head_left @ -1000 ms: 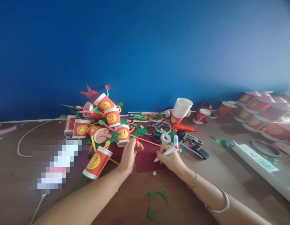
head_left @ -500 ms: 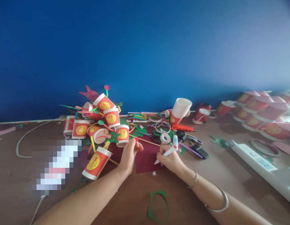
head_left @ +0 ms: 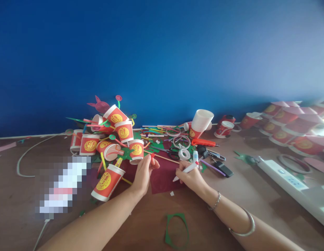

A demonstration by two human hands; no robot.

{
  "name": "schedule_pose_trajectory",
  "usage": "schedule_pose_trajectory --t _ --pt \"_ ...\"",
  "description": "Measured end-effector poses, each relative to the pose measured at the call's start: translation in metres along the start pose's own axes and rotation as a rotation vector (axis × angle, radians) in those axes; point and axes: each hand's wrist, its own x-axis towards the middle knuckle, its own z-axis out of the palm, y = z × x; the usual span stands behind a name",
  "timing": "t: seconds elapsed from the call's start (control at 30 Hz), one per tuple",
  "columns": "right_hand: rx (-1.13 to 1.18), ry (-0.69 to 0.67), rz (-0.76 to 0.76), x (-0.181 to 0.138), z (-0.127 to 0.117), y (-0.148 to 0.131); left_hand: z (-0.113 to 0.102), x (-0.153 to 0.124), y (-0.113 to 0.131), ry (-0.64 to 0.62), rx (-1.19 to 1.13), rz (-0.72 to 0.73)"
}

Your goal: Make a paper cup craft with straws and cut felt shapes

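Holding a white marker (head_left: 185,169), the right hand (head_left: 191,177) rests on the right edge of the dark red sheet (head_left: 163,177), fingers closed around the barrel; the marker tip points down and left and meets the sheet or sits just above it, cannot tell which. The left hand (head_left: 144,174) lies on the sheet's left part, thumb and forefinger pinched on a small red cap (head_left: 152,156) raised above the sheet's far edge. The two hands are apart, with bare sheet between them. The sheet lies flat on the brown surface (head_left: 256,195). Left of the sheet, a red paper cup (head_left: 107,182) lies on its side, just beside the left wrist. Behind the sheet and to its left: a heap of red cups (head_left: 117,134) with coloured sticks. Behind the sheet and to its right: a tape roll (head_left: 184,153). On the near side of the sheet, a green ring cutout (head_left: 177,232) lies flat. Well to the right of the sheet, a white power strip (head_left: 289,181).
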Motion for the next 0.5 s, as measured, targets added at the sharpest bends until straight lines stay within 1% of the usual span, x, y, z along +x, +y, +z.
schedule_pose_trajectory --t 0.2,0.5 --pt "-0.035 0.005 -0.023 0.0011 0.0009 0.0033 0.0005 0.0002 0.0000 -0.001 0.005 0.008" --pt "-0.027 0.043 -0.020 0.0016 0.0008 0.0022 -0.0005 -0.0001 -0.0003 -0.012 -0.015 0.005"
